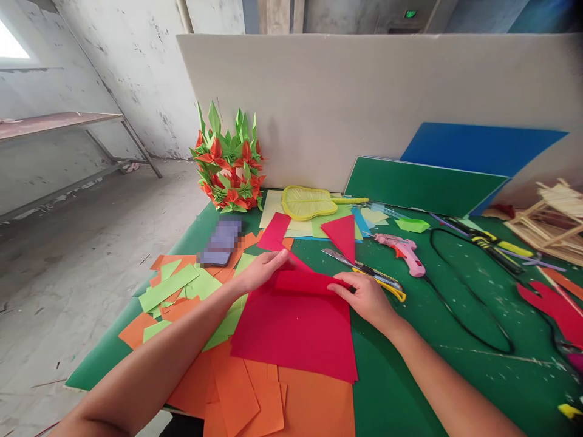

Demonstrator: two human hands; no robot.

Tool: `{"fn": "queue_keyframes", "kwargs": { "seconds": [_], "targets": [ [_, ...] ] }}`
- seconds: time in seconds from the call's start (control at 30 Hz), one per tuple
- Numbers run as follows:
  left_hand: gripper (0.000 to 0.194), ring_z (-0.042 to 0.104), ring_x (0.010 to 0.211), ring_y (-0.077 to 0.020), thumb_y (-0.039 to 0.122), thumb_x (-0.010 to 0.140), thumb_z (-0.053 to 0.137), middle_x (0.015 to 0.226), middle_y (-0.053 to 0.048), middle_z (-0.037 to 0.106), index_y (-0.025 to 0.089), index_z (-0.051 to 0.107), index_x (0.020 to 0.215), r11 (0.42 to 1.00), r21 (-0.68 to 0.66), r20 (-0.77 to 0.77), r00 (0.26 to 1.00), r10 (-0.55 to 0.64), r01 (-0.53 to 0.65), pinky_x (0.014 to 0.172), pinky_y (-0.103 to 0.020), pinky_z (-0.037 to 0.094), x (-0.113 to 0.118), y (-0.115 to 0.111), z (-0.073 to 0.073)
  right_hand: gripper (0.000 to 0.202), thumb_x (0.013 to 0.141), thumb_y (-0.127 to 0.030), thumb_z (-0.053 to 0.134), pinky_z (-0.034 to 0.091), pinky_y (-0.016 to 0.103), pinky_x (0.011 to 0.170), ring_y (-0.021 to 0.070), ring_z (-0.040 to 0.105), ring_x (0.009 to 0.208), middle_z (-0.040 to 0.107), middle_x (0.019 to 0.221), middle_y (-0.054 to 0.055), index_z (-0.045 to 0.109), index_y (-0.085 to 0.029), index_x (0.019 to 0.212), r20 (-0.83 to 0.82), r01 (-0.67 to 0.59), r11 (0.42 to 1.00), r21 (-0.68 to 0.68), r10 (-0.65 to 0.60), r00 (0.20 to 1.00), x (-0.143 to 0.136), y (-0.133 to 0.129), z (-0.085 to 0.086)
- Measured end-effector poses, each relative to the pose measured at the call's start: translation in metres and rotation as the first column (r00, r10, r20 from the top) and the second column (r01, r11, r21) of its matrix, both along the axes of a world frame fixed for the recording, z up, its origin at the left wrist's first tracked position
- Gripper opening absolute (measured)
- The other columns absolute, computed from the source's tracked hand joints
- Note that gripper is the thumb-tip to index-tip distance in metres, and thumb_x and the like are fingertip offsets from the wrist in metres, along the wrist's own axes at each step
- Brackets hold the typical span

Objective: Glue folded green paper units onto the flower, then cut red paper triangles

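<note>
Red paper sheet (pixel 296 331), lying flat on the green table (pixel 410 388) atop orange sheets (pixel 273 403), far edge folded over toward the wearer. Likely light, thin, easily creased and prone to sliding on the sheets beneath; best taken at the folded edge or the corners. Left hand (pixel 262 271) open, fingers pressing the fold's left end. Right hand (pixel 364 297) loosely curled, fingertips pinning the fold's right end. Just beyond the right hand, a yellow utility knife (pixel 368 271) and a pink glue gun (pixel 403 250). Left of the sheet, light green strips (pixel 170 285). Farther back, a red paper triangle (pixel 341 235), a yellow plastic fan (pixel 307 202) and an origami flower cluster (pixel 228 161).
</note>
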State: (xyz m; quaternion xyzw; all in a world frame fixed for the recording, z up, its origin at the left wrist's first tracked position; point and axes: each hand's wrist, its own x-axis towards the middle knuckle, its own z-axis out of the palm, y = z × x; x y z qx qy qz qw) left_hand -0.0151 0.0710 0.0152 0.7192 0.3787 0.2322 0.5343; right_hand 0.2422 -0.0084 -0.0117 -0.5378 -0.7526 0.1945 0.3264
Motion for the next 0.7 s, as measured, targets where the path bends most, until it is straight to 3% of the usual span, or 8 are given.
{"fn": "queue_keyframes", "kwargs": {
  "seconds": [0.17,0.33,0.4,0.5,0.7],
  "targets": [
    [0.043,0.064,0.087,-0.0222,0.059,0.077,0.060,0.093,-0.005,0.071,0.019,0.069,0.090,0.982,0.177,-0.231,0.967,0.111,-0.071,0.078,-0.030,0.049,0.007,-0.006,-0.001,0.029,0.089,-0.047,0.054,0.048,0.029,0.066,0.0194,0.064,0.073,0.072,0.089,0.005,0.067,-0.022,0.094,-0.022,0.062,0.998,0.012,-0.062,0.998,-0.003,0.003,-0.004],
    [0.028,0.064,0.087,-0.0206,0.046,0.082,0.059,0.094,-0.004,0.070,0.021,0.068,0.088,0.927,0.371,-0.314,0.931,0.185,-0.059,0.076,-0.029,0.048,0.010,-0.007,-0.009,0.038,0.088,-0.046,0.056,0.043,0.026,0.057,0.0151,0.054,0.059,0.058,0.066,-0.003,0.057,-0.025,0.119,-0.055,0.084,0.996,-0.039,-0.086,0.995,0.000,0.003,-0.004],
    [0.023,0.063,0.089,-0.0201,0.042,0.084,0.058,0.096,-0.004,0.069,0.021,0.067,0.088,0.896,0.443,-0.319,0.928,0.193,-0.033,0.078,-0.029,0.048,0.010,-0.007,-0.010,0.041,0.089,-0.041,0.055,0.043,0.025,0.058,0.0145,0.052,0.059,0.054,0.066,-0.004,0.051,-0.024,0.126,-0.098,0.064,0.996,-0.068,-0.070,0.993,0.000,0.003,-0.004],
    [0.018,0.063,0.090,-0.0195,0.037,0.086,0.057,0.098,-0.003,0.068,0.021,0.065,0.086,0.856,0.517,-0.323,0.928,0.189,0.006,0.077,-0.028,0.047,0.011,-0.007,-0.009,0.040,0.090,-0.035,0.054,0.043,0.025,0.059,0.0138,0.052,0.060,0.053,0.070,-0.003,0.048,-0.023,0.127,-0.120,0.052,0.995,-0.084,-0.062,0.991,0.001,0.004,-0.005],
    [0.015,0.061,0.097,-0.0221,0.033,0.088,0.057,0.101,-0.006,0.066,0.019,0.063,0.090,0.799,0.599,-0.368,0.907,0.205,0.062,0.082,-0.031,0.048,0.012,-0.006,-0.015,0.036,0.089,-0.033,0.055,0.041,0.026,0.059,0.0144,0.049,0.060,0.048,0.071,-0.003,0.052,-0.022,0.123,-0.003,0.076,0.997,-0.015,-0.076,0.997,0.000,0.007,-0.010]
  ]
}}
